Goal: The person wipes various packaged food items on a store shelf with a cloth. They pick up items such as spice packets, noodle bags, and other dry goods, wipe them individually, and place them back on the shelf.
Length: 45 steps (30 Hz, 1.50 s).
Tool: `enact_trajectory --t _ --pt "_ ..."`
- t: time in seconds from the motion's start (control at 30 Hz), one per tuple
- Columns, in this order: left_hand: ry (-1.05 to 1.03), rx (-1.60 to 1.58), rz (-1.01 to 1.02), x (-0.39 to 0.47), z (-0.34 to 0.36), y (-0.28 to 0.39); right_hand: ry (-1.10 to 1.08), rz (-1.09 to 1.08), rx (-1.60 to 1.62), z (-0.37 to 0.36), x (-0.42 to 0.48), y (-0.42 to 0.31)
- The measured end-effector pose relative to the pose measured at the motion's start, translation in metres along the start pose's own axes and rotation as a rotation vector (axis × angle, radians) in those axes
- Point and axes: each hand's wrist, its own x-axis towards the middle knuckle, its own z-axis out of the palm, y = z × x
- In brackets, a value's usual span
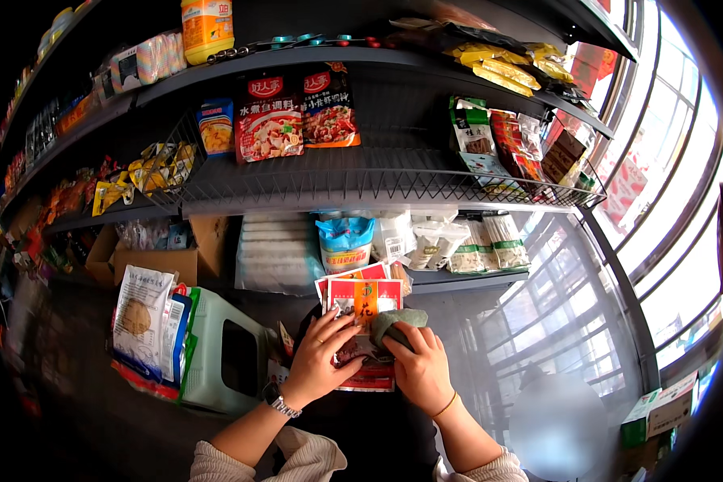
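A red, white and orange plastic packet (364,307) of dried spice lies over my lap, with printed writing and a clear window. My left hand (322,358) holds it steady, fingers spread over its left side and thumb across its lower part. In my right hand (419,361) is a folded grey-green cloth (397,325), pressed against the packet's right side. Another similar packet (328,283) shows behind the top one, tilted. The lower part of the top packet's window is partly covered by my hands.
Left of me is a pale green plastic stool (211,355) with several bagged goods (141,325) on it. Ahead stands a dark shelf with a wire guard (337,187), holding red seasoning pouches (271,120). A blue-topped bag (344,241) and noodle packs (485,244) sit on the bottom shelf.
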Motion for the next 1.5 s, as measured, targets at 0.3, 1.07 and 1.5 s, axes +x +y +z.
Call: enact_trajectory --t 0.3,1.07,1.5 --pt "0.118 -0.285 -0.124 -0.009 0.015 -0.011 -0.08 -0.315 0.044 0.006 0.011 -0.021" --pt "0.214 -0.2 -0.107 -0.007 0.02 -0.003 0.016 -0.04 -0.057 0.009 0.037 -0.002" --pt "0.275 0.024 -0.037 -0.012 0.016 0.006 0.164 0.082 0.028 0.002 0.036 0.039"
